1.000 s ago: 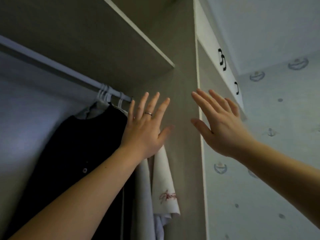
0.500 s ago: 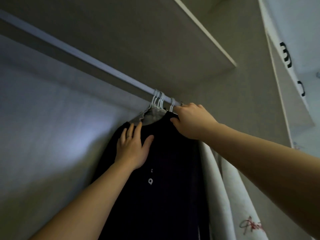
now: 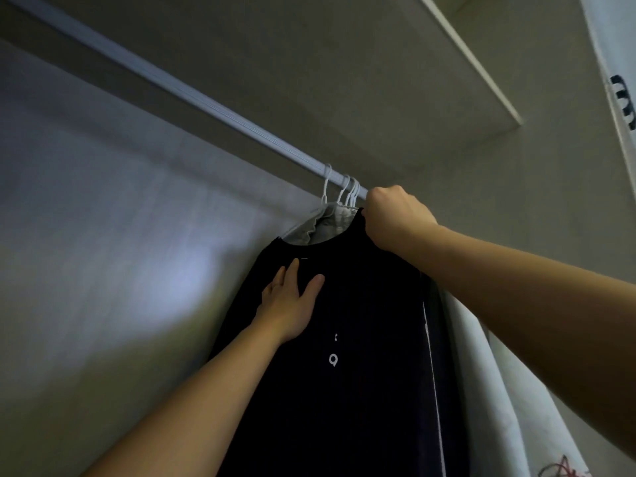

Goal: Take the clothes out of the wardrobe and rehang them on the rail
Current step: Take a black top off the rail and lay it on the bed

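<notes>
A black garment (image 3: 361,339) with small white buttons hangs from the wardrobe rail (image 3: 192,98) on a white hanger. Several white hanger hooks (image 3: 344,189) bunch at the rail's right end. My right hand (image 3: 392,216) is curled at the garment's collar beside the hooks, gripping the hanger top; what its fingers hold is hidden behind the hand. My left hand (image 3: 290,304) lies flat on the black garment's chest with fingers straight. A grey garment (image 3: 320,225) shows behind the collar. White clothes (image 3: 488,390) hang to the right.
A shelf (image 3: 378,63) runs just above the rail. The wardrobe's back wall (image 3: 103,270) fills the left side. At the far right a white cabinet door (image 3: 616,63) carries a dark handle (image 3: 624,101).
Both hands moved from open in front of the wardrobe onto the black garment. Since half a second ago the right hand has closed tighter at the collar; the left hand stays flat.
</notes>
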`<state>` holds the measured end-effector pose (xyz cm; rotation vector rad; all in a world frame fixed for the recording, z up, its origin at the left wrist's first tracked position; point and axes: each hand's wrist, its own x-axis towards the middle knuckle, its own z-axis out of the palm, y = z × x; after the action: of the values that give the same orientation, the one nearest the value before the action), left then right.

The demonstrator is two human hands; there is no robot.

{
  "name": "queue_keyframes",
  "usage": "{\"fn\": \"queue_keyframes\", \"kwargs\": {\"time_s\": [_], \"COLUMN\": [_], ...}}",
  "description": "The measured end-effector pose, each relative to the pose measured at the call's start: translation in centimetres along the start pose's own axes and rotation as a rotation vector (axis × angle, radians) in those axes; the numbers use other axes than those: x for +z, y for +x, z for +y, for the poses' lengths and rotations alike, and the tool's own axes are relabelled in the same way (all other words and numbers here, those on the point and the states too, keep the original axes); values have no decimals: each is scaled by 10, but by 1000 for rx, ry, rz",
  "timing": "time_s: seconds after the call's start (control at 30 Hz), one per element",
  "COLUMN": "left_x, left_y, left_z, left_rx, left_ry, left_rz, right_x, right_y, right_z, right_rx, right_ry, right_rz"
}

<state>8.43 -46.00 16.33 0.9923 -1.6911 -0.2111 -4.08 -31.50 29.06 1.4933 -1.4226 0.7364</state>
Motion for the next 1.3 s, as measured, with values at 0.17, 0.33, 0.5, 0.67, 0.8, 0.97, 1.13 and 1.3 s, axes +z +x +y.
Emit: {"fn": "queue_keyframes", "kwargs": {"time_s": [0.17, 0.33, 0.5, 0.67, 0.8, 0.97, 1.13, 1.3], "left_x": [-11, -25, -25, -8, 13, 54, 108, 185], "left_y": [-2, -5, -14, -35, -53, -92, -143, -207], "left_z": [13, 25, 40, 74, 110, 177, 264, 345], "left_rx": [4, 98, 241, 393, 503, 649, 709, 719], "left_ry": [-57, -49, 72, 113, 117, 29, -183, -441], "left_rz": [36, 114, 237, 353, 413, 438, 413, 335], "right_x": [-5, -16, -29, -59, -99, -159, -231, -300], "right_y": [2, -1, -34, -86, -136, -204, -282, -364], "right_z": [-3, 13, 50, 106, 156, 218, 279, 326], "right_rx": [-10, -14, -35, -89, -123, -70, 22, 77], "right_ry": [91, 119, 112, 99, -4, -89, -183, -289], "right_rz": [83, 148, 212, 267, 291, 262, 230, 177]}}
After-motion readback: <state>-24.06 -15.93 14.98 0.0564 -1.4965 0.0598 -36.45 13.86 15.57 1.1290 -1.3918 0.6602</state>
